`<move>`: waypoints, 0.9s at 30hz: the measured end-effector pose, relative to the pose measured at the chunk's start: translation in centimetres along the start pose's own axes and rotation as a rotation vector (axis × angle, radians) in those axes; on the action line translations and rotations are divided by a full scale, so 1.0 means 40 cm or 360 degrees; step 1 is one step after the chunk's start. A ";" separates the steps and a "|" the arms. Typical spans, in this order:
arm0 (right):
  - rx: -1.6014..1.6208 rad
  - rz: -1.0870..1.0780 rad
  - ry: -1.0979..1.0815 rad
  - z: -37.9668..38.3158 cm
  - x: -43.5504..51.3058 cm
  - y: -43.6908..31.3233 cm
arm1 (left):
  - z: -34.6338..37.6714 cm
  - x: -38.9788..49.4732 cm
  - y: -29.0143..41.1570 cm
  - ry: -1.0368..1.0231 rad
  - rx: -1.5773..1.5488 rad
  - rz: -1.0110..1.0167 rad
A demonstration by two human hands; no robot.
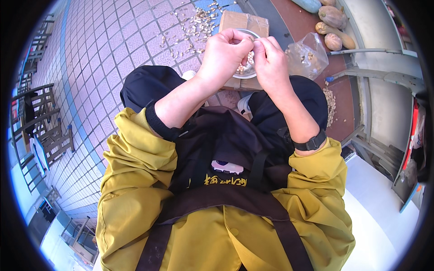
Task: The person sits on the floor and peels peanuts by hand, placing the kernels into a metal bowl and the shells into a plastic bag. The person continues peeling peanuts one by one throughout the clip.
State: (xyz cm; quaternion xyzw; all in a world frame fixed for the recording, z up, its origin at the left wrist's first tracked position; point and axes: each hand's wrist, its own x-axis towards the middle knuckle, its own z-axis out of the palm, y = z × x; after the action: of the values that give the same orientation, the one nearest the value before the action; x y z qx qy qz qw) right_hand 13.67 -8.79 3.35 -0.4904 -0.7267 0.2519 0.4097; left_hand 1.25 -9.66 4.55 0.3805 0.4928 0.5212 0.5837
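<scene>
My left hand and my right hand meet fingertip to fingertip above a clear round bowl. Pinched between them is a small brown peanut, mostly hidden by the fingers. Pale shelled peanut kernels lie in the bowl below, partly covered by my hands. The bowl rests on a cardboard box between my knees. Just right of my right hand stands an open clear plastic bag with peanuts in it.
Empty peanut shells are scattered over the tiled floor ahead and left. More peanuts lie on the floor beside my right knee. Several squashes sit at the upper right, near metal furniture legs. Stacked chairs stand far left.
</scene>
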 end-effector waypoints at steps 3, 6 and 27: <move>-0.0020 0.0061 -0.0012 0.007 -0.002 0.008 | 0.007 0.011 -0.008 0.0042 0.0021 -0.0038; -0.0031 0.0127 -0.0037 0.010 -0.002 0.020 | 0.010 0.021 -0.016 0.0019 -0.0023 -0.0118; 0.1275 0.1427 -0.0023 0.012 0.049 0.107 | 0.013 0.076 -0.104 0.0004 -0.0345 -0.0395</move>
State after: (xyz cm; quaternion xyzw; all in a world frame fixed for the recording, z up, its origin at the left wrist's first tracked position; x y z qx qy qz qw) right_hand 15.09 -5.30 0.48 -0.5549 -0.3003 0.6578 0.4113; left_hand 2.64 -7.31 0.14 0.2507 0.4776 0.4958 0.6806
